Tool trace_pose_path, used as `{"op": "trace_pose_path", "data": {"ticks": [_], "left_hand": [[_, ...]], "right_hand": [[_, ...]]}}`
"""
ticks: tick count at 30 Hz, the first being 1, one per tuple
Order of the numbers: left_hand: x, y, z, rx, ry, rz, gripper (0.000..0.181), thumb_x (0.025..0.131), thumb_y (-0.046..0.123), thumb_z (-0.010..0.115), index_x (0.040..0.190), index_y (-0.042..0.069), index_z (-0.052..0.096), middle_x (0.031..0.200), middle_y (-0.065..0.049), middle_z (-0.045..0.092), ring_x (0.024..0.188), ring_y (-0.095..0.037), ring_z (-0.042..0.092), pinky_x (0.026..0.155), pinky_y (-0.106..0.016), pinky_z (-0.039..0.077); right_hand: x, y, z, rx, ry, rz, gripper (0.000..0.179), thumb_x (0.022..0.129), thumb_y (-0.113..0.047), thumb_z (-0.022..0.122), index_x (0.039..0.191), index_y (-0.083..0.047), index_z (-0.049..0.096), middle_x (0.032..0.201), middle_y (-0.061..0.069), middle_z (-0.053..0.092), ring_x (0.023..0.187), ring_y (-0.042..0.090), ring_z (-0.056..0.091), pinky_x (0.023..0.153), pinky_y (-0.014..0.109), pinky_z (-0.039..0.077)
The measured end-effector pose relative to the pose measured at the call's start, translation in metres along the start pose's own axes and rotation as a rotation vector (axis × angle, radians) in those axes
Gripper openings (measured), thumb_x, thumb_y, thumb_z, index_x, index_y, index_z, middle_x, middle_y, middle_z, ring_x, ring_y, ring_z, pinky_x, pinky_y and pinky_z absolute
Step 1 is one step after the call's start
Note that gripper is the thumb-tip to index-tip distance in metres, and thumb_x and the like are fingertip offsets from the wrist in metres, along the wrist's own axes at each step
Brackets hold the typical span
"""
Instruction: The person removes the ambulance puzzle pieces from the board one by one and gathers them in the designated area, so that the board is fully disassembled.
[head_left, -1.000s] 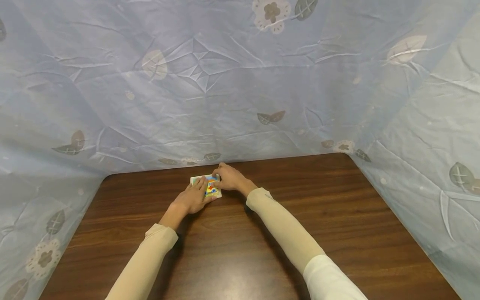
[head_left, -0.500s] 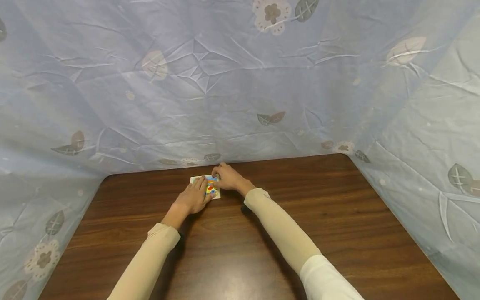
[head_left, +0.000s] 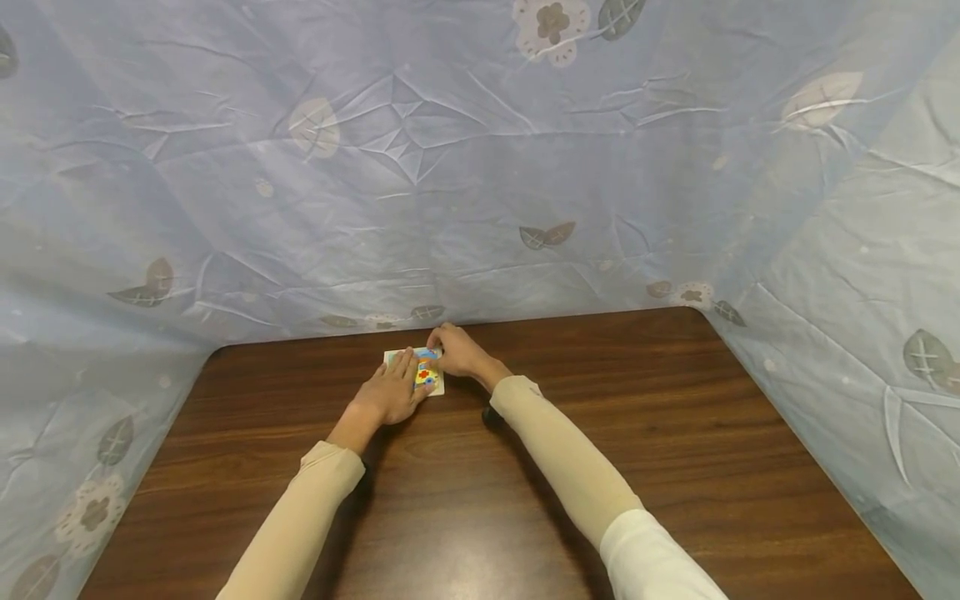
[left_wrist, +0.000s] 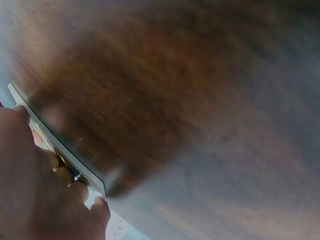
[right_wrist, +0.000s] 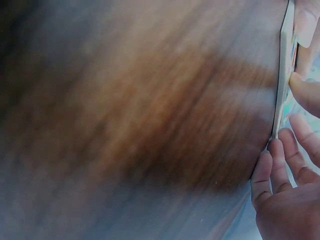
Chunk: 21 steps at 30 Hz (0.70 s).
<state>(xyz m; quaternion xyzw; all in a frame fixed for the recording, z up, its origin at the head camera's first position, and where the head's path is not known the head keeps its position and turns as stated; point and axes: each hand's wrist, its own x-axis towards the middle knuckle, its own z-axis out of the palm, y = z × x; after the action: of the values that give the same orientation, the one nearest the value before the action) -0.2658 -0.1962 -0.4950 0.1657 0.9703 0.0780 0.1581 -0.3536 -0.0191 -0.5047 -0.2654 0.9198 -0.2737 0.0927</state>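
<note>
A small square puzzle board (head_left: 438, 388) with a pale border and a bright vehicle picture lies at the table's far side. Straight fingers of my left hand (head_left: 386, 395) rest across its left part, the thumb near the front edge. From the right, my right hand (head_left: 461, 354) holds the far right corner, index finger curled. In the right wrist view its thumb (right_wrist: 306, 95) touches the picture side and the other fingers bunch at the board's end. The left wrist view shows the thin board edge (left_wrist: 60, 142) beside the left fingers. Both hands cover much of the picture.
The brown wooden table (head_left: 600, 433) has rounded far corners. A pale grey-blue cloth (head_left: 480, 192) printed with leaves and flowers hangs close behind the far edge and along both sides.
My left thumb has drawn up from below the front edge onto the board. The right fingers have shifted slightly at the far corner; the board stays in place.
</note>
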Motion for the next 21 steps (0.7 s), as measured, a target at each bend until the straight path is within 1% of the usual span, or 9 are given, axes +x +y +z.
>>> {"op": "trace_pose_path", "data": {"ticks": [3,7,10,12,16,21], "left_hand": [[0.0011,0.0002,0.0011,-0.001,0.007,-0.001,0.083,0.112,0.056,0.030,0.167,-0.003,0.009,0.177,-0.022,-0.001,0.166,-0.040,0.002,0.135,-0.061,0.008],[-0.0021,0.0047,0.0000,0.014,-0.007,-0.019,0.077,0.114,0.048,0.029,0.167,-0.004,0.006,0.177,-0.022,-0.003,0.166,-0.039,0.000,0.136,-0.059,0.007],[-0.0017,0.0067,0.0013,0.036,-0.012,-0.027,0.075,0.115,0.046,0.029,0.167,-0.004,0.006,0.177,-0.022,-0.002,0.166,-0.039,0.000,0.136,-0.059,0.008],[-0.0008,0.0074,0.0021,0.048,-0.006,-0.029,0.074,0.115,0.045,0.029,0.167,-0.004,0.007,0.177,-0.022,-0.001,0.166,-0.039,0.002,0.136,-0.059,0.010],[0.0010,0.0074,0.0022,0.054,0.000,-0.037,0.074,0.115,0.045,0.028,0.167,-0.004,0.007,0.177,-0.022,0.001,0.166,-0.039,0.003,0.136,-0.059,0.010],[0.0014,0.0066,0.0013,0.048,0.003,-0.042,0.075,0.115,0.046,0.027,0.167,-0.003,0.006,0.177,-0.022,0.000,0.166,-0.039,0.002,0.136,-0.059,0.009]], "right_hand": [[-0.0004,-0.0009,-0.0009,0.002,0.012,-0.003,0.030,0.098,-0.020,0.076,0.122,-0.005,0.068,0.126,0.011,0.062,0.119,0.027,0.061,0.108,0.039,0.053],[-0.0025,-0.0014,0.0001,0.024,0.011,-0.002,0.028,0.098,-0.018,0.075,0.122,-0.003,0.067,0.125,0.012,0.063,0.118,0.027,0.062,0.107,0.038,0.055],[-0.0040,-0.0010,0.0011,0.039,0.015,-0.001,0.027,0.098,-0.015,0.074,0.122,-0.003,0.068,0.125,0.012,0.065,0.118,0.027,0.063,0.106,0.038,0.056],[-0.0048,-0.0009,0.0007,0.061,0.026,0.004,0.026,0.098,-0.012,0.073,0.122,-0.003,0.068,0.124,0.013,0.067,0.117,0.027,0.064,0.106,0.039,0.056],[-0.0058,-0.0008,-0.0016,0.140,0.055,0.019,0.022,0.098,-0.005,0.070,0.120,-0.003,0.068,0.121,0.014,0.071,0.114,0.028,0.067,0.102,0.041,0.058],[-0.0079,0.0010,-0.0033,0.201,0.080,0.022,0.020,0.100,-0.004,0.065,0.119,-0.006,0.069,0.118,0.013,0.072,0.111,0.027,0.068,0.098,0.040,0.059]]}}
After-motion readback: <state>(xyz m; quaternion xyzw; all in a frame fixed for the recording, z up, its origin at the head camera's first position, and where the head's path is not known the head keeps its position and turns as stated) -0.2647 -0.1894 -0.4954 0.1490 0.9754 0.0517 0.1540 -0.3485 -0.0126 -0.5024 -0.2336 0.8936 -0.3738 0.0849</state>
